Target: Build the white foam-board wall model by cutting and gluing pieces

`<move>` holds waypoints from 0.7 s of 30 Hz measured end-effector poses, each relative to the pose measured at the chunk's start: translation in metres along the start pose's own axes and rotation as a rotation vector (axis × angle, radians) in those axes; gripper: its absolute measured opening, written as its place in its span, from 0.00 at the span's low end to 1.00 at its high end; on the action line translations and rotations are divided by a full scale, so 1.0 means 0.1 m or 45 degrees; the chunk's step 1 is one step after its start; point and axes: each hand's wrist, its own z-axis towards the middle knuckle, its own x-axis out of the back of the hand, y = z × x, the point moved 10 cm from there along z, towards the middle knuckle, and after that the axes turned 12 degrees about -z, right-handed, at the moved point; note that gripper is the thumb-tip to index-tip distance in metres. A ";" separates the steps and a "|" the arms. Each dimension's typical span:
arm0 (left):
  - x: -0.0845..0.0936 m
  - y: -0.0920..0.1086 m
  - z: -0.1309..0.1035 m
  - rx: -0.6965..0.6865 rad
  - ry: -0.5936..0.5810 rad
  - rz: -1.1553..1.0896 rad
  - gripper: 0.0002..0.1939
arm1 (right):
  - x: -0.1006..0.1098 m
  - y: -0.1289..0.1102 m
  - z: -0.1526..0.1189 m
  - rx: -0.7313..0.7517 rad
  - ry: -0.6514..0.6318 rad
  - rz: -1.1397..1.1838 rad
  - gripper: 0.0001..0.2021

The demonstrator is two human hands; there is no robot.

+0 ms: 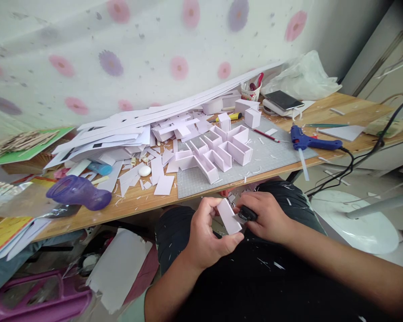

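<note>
My left hand [206,232] grips a small white foam-board piece [229,216] between thumb and fingers, above my lap. My right hand [267,214] is closed around a black-handled knife [247,213], its front end against the right side of the piece; the blade is mostly hidden. Beyond my hands, a white foam-board model [210,165] with several open compartments sits on the grey cutting mat [272,156]. Small white box shapes [252,117] stand behind it.
A blue glue gun [315,139] with its cable lies at the table's right. White offcuts [164,184] and long strips [121,129] cover the left and back. Also around are a purple boot-shaped container [79,192], a yellow cutter [233,116], a red pencil [267,136] and a cup of tools [250,93].
</note>
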 end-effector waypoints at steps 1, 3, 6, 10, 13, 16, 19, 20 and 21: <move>0.00 0.00 0.00 0.005 -0.003 -0.010 0.23 | 0.02 -0.04 0.00 0.037 0.013 -0.001 0.06; -0.01 -0.01 0.01 0.012 -0.014 -0.029 0.23 | 0.04 -0.09 -0.01 0.088 0.034 -0.001 0.09; -0.03 0.01 0.01 -0.004 -0.020 -0.035 0.23 | 0.05 -0.09 0.00 0.088 0.045 0.001 0.09; -0.02 0.02 0.01 -0.026 -0.005 -0.019 0.23 | 0.01 -0.03 0.01 0.038 0.028 -0.022 0.07; -0.03 0.01 0.00 -0.025 -0.011 -0.002 0.23 | -0.04 0.03 0.01 -0.022 -0.005 -0.018 0.06; -0.03 0.00 -0.01 -0.017 -0.023 0.019 0.24 | -0.07 0.07 0.02 -0.063 -0.021 -0.020 0.05; -0.03 -0.01 -0.01 0.000 -0.028 0.037 0.24 | -0.10 0.10 0.02 -0.089 -0.042 -0.023 0.04; -0.03 -0.02 -0.01 0.007 -0.031 0.044 0.24 | -0.12 0.12 0.02 -0.096 -0.049 -0.022 0.04; -0.03 -0.04 -0.01 0.014 -0.036 0.051 0.24 | -0.13 0.13 0.02 -0.104 -0.057 -0.023 0.03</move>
